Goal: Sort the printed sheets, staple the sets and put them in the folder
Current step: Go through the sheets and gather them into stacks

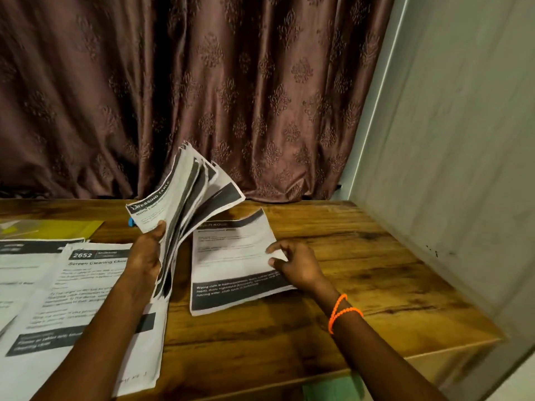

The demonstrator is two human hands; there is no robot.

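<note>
My left hand [149,253] grips a fanned stack of printed sheets [185,198], held upright above the wooden table [362,256]. My right hand [295,266] pinches the right edge of a single printed sheet [231,261] that lies on the table, its top end curling up. At the left lies a pile headed "2652 Screen Cleaning" [86,299], with another pile [20,273] beside it at the far left. A yellow folder [58,228] lies behind those piles. A small blue object [130,222] peeks out behind the held stack; what it is I cannot tell.
A brown patterned curtain [202,96] hangs along the table's back edge. A pale wall [463,169] runs close along the right side. An orange bead bracelet [341,312] is on my right wrist. Something green [333,389] shows below the table's front edge.
</note>
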